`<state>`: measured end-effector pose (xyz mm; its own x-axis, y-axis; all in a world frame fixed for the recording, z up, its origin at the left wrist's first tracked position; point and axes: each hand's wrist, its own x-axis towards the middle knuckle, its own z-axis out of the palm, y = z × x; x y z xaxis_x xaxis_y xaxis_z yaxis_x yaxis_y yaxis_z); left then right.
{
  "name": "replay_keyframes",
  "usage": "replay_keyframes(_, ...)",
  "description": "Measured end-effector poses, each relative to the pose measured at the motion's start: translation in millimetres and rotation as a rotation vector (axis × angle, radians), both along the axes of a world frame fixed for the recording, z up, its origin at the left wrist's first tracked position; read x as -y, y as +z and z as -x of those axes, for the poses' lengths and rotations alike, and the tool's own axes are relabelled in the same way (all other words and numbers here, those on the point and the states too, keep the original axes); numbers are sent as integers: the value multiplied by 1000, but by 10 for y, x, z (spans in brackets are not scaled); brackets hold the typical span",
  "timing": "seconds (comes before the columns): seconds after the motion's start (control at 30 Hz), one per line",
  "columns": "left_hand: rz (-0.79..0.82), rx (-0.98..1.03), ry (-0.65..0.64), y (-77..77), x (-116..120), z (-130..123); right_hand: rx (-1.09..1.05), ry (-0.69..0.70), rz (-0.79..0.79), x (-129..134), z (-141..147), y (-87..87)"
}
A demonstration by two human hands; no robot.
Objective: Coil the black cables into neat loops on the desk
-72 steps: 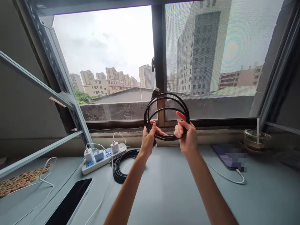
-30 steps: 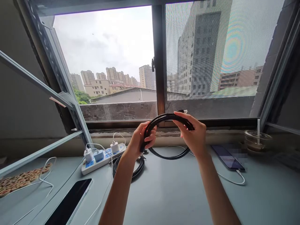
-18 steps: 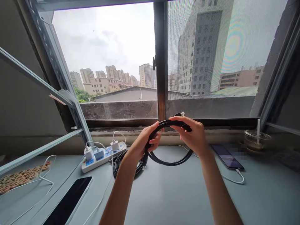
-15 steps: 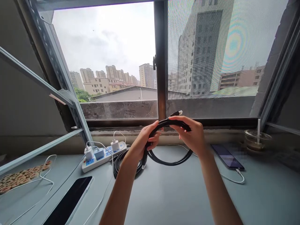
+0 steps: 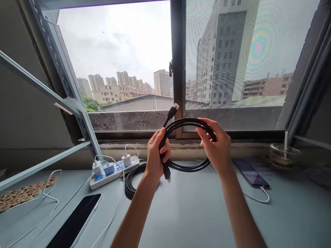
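A black HDMI cable (image 5: 190, 168), wound into a round coil of several loops, is held up above the grey table between both hands. My left hand (image 5: 156, 151) closes round the coil's left side, thumb and fingers wrapped over the strands. One plug (image 5: 172, 111) with a pale tip sticks up above that hand, and the other plug (image 5: 167, 171) hangs below it. On the right, my right hand (image 5: 217, 144) grips the coil's upper right side between thumb and fingers. A second black cable coil (image 5: 130, 184) lies on the table, partly hidden behind my left forearm.
A white power strip (image 5: 111, 174) with chargers stands at the back left. Near it lie a phone (image 5: 74, 220) and a patterned mat (image 5: 26, 194). Another phone (image 5: 250, 174) on a white cable and a lidded cup (image 5: 283, 155) are at right. Grey metal shelving (image 5: 85, 120) borders the window.
The coil has risen slightly, and its loops look rounder. One plug has moved left and now points up beside my left hand. My right hand has shifted a little right.
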<state>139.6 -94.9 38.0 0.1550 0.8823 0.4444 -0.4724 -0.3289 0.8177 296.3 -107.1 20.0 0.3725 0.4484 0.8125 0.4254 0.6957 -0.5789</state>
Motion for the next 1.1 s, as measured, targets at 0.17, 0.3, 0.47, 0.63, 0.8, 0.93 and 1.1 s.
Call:
replay_keyframes(0.17,28,27,52,-38,-15,-76,-52,-27,-25,23,36,18)
replay_keyframes(0.3,41,-77,-87,-27,-55,-57,-58,1,-66,26,-4,27)
replay_keyframes(0.47,84,-172,-292,25,-106,84,-5,-2,-92,12,-64,28)
replay_keyframes(0.63,147,-231,-385,62,-156,182,85,-41,-59,6,-71,27)
replay_keyframes(0.8,107,-150,-169,66,-124,96,278,-55,-65,8,-46,23)
replay_keyframes(0.93,61,-72,-88,67,-75,30,344,-64,-72,17,-36,22)
replay_keyframes(1.1,99,-122,-250,87,-40,53,313,-106,-138,51,-51,34)
